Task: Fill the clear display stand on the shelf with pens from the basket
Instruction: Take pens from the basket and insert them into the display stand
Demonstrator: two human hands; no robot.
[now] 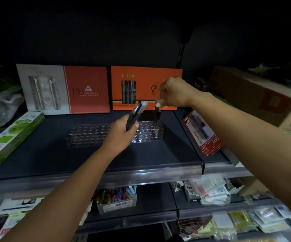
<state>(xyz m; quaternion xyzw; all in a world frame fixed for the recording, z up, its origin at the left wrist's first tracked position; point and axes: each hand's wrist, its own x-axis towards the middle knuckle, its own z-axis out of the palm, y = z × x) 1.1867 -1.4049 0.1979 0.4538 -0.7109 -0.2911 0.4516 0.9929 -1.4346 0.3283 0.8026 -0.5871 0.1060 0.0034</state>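
Note:
A clear display stand [89, 135] with rows of round holes lies on the dark shelf [54, 154]. My left hand [122, 131] grips a bundle of black pens [135, 114] with pale caps, tilted up to the right over the stand's middle. My right hand [172, 92] pinches the cap end of one black pen [157, 112], which stands upright with its lower end in a hole at the stand's far right corner. The basket is out of view.
Two boxed pen sets, a red and grey one [64, 89] and an orange one [141, 79], lean against the back wall. Green packs [13, 135] lie at left, a red package [202, 133] and a cardboard box [256, 96] at right. Lower shelves hold stationery.

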